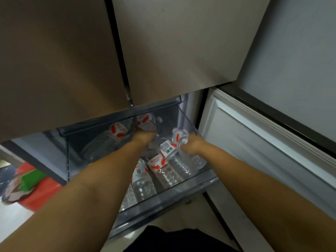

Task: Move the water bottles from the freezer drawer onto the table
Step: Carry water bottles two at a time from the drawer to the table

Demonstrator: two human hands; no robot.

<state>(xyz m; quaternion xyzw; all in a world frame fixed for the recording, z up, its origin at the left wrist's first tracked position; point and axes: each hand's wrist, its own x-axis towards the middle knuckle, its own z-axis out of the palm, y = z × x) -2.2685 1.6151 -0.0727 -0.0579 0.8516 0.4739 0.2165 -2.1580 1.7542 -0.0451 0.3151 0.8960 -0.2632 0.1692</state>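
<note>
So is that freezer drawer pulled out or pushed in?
Pulled out: the freezer drawer juts forward below the shut upper doors, its water bottles exposed.

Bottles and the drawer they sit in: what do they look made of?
The bottles look like thin clear plastic, ribbed and glossy, with white and red paper or film labels; you can see through them. The drawer seems to be smoky, translucent rigid plastic, since bottles show through its front wall. The upper doors look like brushed metal with a matte sheen, though that could be a coating.
</note>
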